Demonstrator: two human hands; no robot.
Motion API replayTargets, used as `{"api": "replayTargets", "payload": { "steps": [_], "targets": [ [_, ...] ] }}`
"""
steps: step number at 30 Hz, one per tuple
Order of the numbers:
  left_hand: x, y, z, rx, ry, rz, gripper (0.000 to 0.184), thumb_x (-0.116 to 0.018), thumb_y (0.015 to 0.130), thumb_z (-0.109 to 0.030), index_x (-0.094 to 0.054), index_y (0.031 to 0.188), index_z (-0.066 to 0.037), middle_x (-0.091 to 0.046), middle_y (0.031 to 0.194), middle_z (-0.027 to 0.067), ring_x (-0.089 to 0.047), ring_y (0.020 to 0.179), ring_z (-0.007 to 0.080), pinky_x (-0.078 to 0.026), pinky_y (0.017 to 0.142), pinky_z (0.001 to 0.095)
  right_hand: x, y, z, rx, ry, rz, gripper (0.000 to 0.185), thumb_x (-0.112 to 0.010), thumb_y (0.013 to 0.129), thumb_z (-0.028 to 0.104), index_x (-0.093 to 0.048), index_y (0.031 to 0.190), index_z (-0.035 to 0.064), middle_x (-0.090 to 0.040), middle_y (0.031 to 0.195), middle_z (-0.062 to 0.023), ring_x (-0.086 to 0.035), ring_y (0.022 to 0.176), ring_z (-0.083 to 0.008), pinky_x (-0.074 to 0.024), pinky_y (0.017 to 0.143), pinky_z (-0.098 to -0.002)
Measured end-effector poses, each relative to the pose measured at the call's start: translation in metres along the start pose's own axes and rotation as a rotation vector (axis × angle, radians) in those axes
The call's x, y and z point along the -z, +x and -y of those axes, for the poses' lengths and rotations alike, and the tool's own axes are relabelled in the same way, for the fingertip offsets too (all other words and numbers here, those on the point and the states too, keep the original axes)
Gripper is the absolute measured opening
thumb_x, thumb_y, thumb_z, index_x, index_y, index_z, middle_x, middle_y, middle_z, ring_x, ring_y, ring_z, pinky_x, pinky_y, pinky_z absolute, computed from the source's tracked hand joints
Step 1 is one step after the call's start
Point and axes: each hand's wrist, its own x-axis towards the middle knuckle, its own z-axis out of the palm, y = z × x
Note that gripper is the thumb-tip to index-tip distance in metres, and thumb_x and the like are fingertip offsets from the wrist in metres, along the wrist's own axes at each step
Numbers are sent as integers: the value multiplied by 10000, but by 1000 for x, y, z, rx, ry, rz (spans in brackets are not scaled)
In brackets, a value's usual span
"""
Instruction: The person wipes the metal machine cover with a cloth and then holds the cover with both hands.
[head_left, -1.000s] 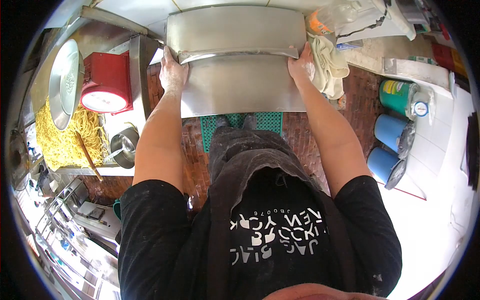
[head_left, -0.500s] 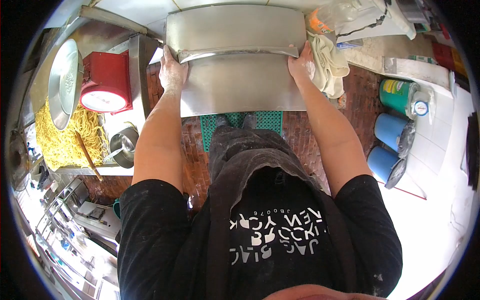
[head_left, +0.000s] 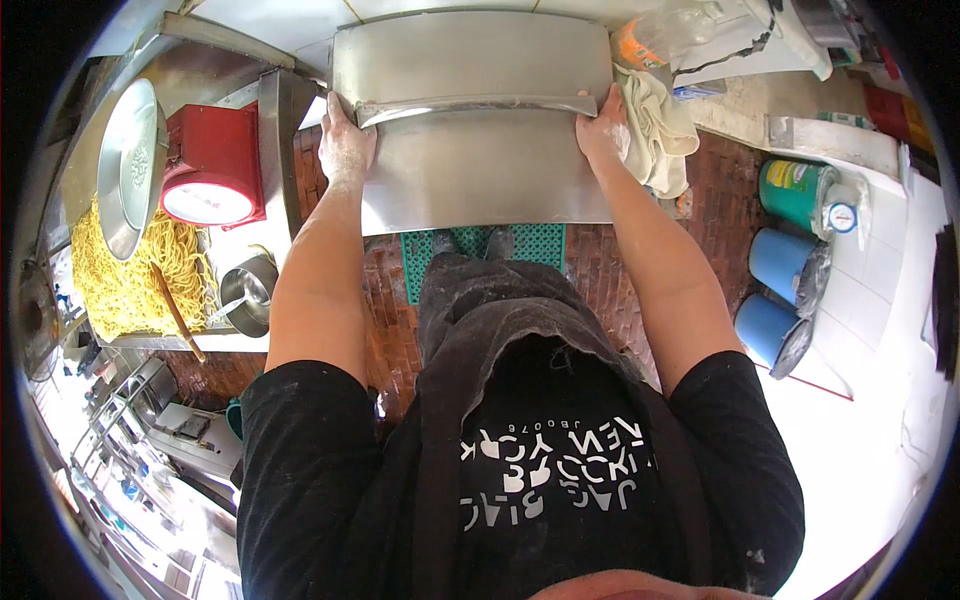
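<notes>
A broad stainless steel cover [head_left: 480,170], crossed by a raised metal ridge [head_left: 480,104], spans the top middle of the head view. My left hand [head_left: 345,148], dusted with white powder, is closed around the cover's left edge at the ridge's end. At the opposite edge, my right hand [head_left: 606,132] grips the cover in the same way, also with powder on it. Fingers of both hands are partly hidden behind the edges. A cream cloth [head_left: 655,130] hangs just beside my right hand.
At left, a red scale [head_left: 215,150] with a metal pan [head_left: 132,170] stands by a heap of yellow noodles [head_left: 120,290], a wooden stick [head_left: 178,315] and a small pot [head_left: 250,290]. Blue bins [head_left: 780,262] line the right. A green mat [head_left: 535,250] lies underfoot.
</notes>
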Motion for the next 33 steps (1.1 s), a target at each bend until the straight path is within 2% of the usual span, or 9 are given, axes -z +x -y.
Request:
{"api": "replayTargets", "payload": {
  "steps": [3, 6, 9, 12, 15, 24, 27, 33],
  "targets": [
    [0, -1, 1, -9, 6, 10, 848, -637, 967, -467, -234, 1626, -116, -518, 1468, 237, -624, 1241, 425, -520, 1033, 505, 2, -2, 2, -4, 14, 2, 842, -584, 975, 588, -367, 1562, 24, -564, 1422, -289, -589, 1275, -452, -503, 1049, -512],
    [3, -1, -2, 11, -8, 12, 861, -647, 962, -462, -226, 1628, -115, -515, 1466, 238, -624, 1241, 425, -520, 1037, 506, 5, -2, 4, -26, 10, 22, 843, -579, 976, 594, -365, 1564, 28, -564, 1426, -284, -589, 1273, -449, -503, 1048, -511],
    [-2, 0, 3, -7, -8, -21, 872, -560, 979, -612, -286, 1624, -93, -558, 1426, 248, -600, 1273, 429, -486, 1072, 503, -1, 0, 0, 9, -2, -8, 883, -618, 966, 565, -286, 1609, 58, -573, 1328, -269, -605, 1220, -425, -517, 1013, -501],
    [0, 1, 1, 7, 15, 17, 911, -720, 907, -354, -221, 1631, -114, -505, 1479, 219, -619, 1258, 404, -527, 1047, 491, -2, 1, -2, -6, -6, 6, 888, -622, 963, 566, -284, 1610, 59, -573, 1326, -267, -606, 1216, -425, -517, 1014, -500],
    [2, 0, 0, 11, 24, 24, 928, -736, 889, -319, -220, 1632, -113, -505, 1480, 214, -617, 1267, 390, -528, 1049, 483, -2, 1, -2, -1, -7, 9, 891, -623, 961, 565, -279, 1611, 62, -577, 1317, -266, -608, 1211, -427, -517, 1012, -500],
    [-2, 2, 3, -4, 3, 7, 884, -698, 925, -378, -229, 1625, -109, -513, 1465, 225, -622, 1253, 401, -530, 1044, 488, 3, -1, 3, -6, 12, 9, 868, -639, 958, 538, -291, 1595, 62, -573, 1338, -276, -605, 1215, -437, -511, 1021, -505],
    [-1, 1, 2, 1, 5, 5, 858, -673, 944, -402, -235, 1623, -115, -509, 1471, 226, -624, 1245, 414, -530, 1043, 492, 4, -2, 4, -9, 6, -5, 827, -584, 979, 580, -361, 1564, 39, -590, 1372, -290, -609, 1234, -457, -511, 1020, -523],
    [-1, 0, 3, -9, -8, -2, 837, -645, 957, -447, -246, 1623, -135, -521, 1463, 225, -633, 1229, 418, -531, 1030, 503, 4, -2, 4, -21, 6, 17, 827, -580, 978, 582, -362, 1562, 38, -580, 1390, -295, -600, 1245, -463, -506, 1028, -526]
  ]
}}
